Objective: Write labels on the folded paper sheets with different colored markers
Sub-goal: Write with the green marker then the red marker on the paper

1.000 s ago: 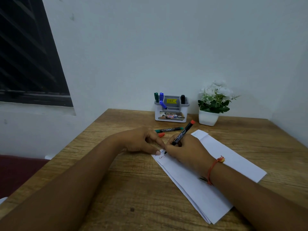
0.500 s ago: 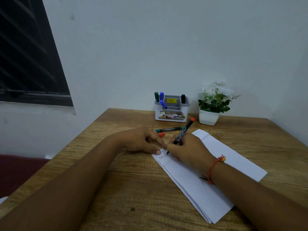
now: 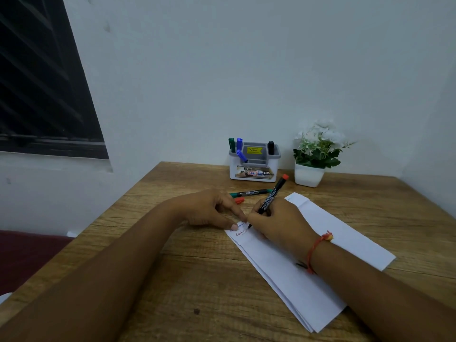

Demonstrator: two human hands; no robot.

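Folded white paper sheets (image 3: pixel 291 275) lie stacked on the wooden table (image 3: pixel 197 280), running from the middle toward the near right. My right hand (image 3: pixel 278 223) grips a red marker (image 3: pixel 272 196), its tip touching the top-left corner of the upper sheet, where red and blue writing shows. My left hand (image 3: pixel 209 209) presses that corner down with thumb and forefinger and holds the red cap (image 3: pixel 239 200) between its fingers. A green marker (image 3: pixel 249 193) lies on the table just behind both hands.
A white and grey pen holder (image 3: pixel 254 166) with green, blue and black markers stands at the back by the wall. A white pot with a small flowering plant (image 3: pixel 317 154) stands to its right. A dark window is at the far left.
The red marker's tip has crept slightly right along the paper corner as writing is added. My left hand stays in place on the sheet.
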